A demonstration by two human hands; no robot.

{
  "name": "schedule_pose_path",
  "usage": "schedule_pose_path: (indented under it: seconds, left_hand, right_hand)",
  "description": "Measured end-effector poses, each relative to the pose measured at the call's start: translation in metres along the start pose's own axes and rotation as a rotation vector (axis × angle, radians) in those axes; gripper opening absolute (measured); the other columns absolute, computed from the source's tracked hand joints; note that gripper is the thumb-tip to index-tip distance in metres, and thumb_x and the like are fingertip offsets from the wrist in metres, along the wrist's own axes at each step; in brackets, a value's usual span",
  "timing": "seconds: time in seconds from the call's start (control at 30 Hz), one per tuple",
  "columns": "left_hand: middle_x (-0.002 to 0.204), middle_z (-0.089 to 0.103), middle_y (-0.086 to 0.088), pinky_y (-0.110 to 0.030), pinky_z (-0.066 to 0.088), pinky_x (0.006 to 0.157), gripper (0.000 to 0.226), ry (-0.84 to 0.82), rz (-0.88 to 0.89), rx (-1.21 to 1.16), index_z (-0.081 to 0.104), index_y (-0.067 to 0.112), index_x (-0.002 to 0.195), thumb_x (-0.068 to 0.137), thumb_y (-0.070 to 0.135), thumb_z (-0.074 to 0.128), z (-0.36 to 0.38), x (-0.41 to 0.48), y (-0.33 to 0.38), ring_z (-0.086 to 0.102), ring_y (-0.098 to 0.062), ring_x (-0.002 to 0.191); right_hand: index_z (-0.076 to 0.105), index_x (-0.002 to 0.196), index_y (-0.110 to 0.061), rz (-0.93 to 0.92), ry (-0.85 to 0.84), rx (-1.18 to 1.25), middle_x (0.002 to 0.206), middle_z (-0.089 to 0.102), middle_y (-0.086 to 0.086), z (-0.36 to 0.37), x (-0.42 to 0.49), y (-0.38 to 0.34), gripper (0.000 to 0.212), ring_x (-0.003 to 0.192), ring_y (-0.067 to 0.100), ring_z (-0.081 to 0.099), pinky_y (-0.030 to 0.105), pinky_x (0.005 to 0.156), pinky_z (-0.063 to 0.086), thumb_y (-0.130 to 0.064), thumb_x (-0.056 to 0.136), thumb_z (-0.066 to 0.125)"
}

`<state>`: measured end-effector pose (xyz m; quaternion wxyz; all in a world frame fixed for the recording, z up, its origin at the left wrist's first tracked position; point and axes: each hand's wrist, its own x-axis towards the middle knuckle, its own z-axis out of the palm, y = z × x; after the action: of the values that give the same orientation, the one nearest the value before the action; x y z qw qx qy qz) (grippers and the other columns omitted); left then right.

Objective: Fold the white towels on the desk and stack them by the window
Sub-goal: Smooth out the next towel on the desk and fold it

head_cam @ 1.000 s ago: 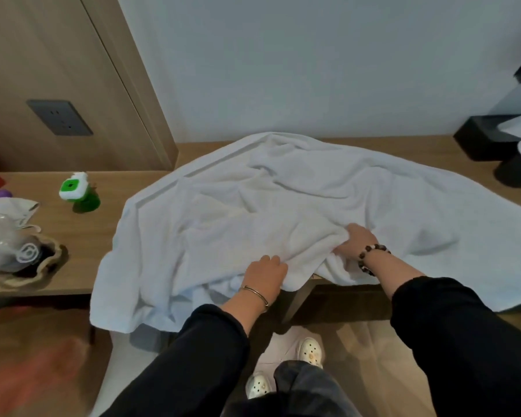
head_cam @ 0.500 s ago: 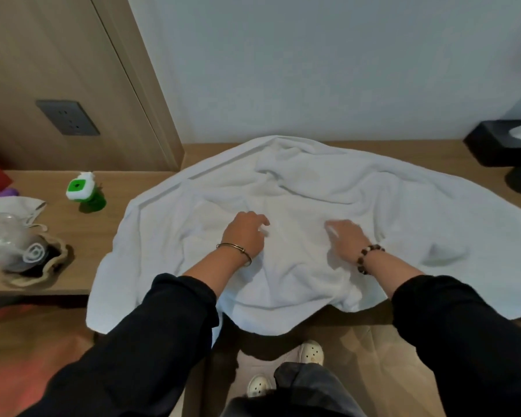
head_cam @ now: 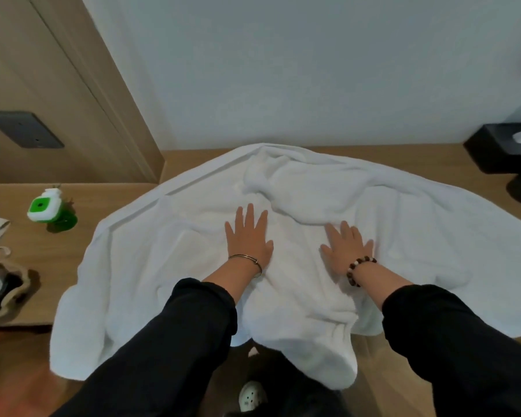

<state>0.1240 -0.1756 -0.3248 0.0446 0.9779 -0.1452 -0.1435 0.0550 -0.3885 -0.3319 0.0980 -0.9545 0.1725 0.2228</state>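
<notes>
Both palms lie flat with fingers spread, left hand [head_cam: 248, 236] beside right hand [head_cam: 345, 248], pressing the towel [head_cam: 151, 254] onto the desk [head_cam: 27, 203], probably to smooth wrinkles before folding; cloth sprawls around them, its near edge overhanging.

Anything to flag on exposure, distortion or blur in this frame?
Head view: white towel washed out between left hand and right hand, creases faint there; wide-lens distortion slants the wood panel at left; hands sharp, bottom-left corner soft.
</notes>
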Motion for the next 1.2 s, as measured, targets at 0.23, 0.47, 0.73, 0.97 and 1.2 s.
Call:
schedule_pose_path:
  seconds: [0.23, 0.47, 0.73, 0.97, 1.2]
  left_hand:
    - [0.157, -0.022, 0.002, -0.062, 0.007, 0.110, 0.087, -0.086, -0.089, -0.105, -0.014, 0.038, 0.147, 0.088, 0.064, 0.043, -0.001, 0.053, 0.019, -0.019, -0.026, 0.144]
    - [0.152, -0.032, 0.010, -0.069, -0.002, 0.105, 0.103, -0.225, -0.077, -0.131, -0.025, 0.048, 0.140, 0.074, 0.077, 0.049, 0.015, 0.081, 0.041, -0.029, -0.030, 0.140]
    - [0.160, -0.006, 0.002, -0.056, 0.004, 0.113, 0.071, -0.180, -0.021, -0.188, 0.009, 0.032, 0.151, 0.092, 0.041, 0.048, 0.005, 0.084, 0.030, -0.010, -0.023, 0.146]
    - [0.153, 0.030, -0.005, -0.025, 0.005, 0.115, 0.055, 0.162, -0.091, -0.332, 0.035, 0.014, 0.144, 0.091, 0.005, 0.046, -0.019, 0.023, -0.067, 0.016, -0.021, 0.144]
    - [0.158, 0.015, 0.000, -0.034, 0.008, 0.117, 0.057, 0.145, -0.544, -0.187, 0.030, 0.025, 0.146, 0.092, 0.017, 0.046, -0.022, -0.052, -0.177, 0.005, -0.019, 0.146]
  right_hand:
    - [-0.017, 0.148, -0.037, -0.016, -0.141, -0.066, 0.155, -0.028, 0.001, -0.013, 0.048, 0.052, 0.070, 0.145, 0.022, -0.018, 0.054, 0.115, 0.003, -0.061, 0.095, 0.022]
    - [-0.015, 0.148, -0.039, -0.015, -0.173, -0.076, 0.155, -0.028, 0.000, -0.048, 0.101, 0.067, 0.070, 0.145, 0.023, -0.018, 0.055, 0.115, 0.005, -0.061, 0.095, 0.025]
    - [0.042, 0.136, -0.011, -0.048, 0.288, 0.039, 0.147, 0.034, 0.012, -0.057, 0.096, 0.011, 0.053, 0.132, 0.030, 0.033, 0.041, 0.109, 0.028, -0.034, 0.088, 0.046]
    - [0.029, 0.144, -0.011, -0.358, 0.325, 0.039, 0.155, 0.020, 0.014, -0.053, 0.077, -0.109, 0.063, 0.141, 0.029, 0.019, 0.041, 0.116, 0.017, -0.031, 0.088, 0.050]
    - [0.011, 0.151, -0.016, -0.622, 0.129, -0.103, 0.159, 0.003, 0.008, -0.025, 0.049, -0.227, 0.069, 0.145, 0.025, 0.007, 0.046, 0.117, 0.013, -0.037, 0.093, 0.042]
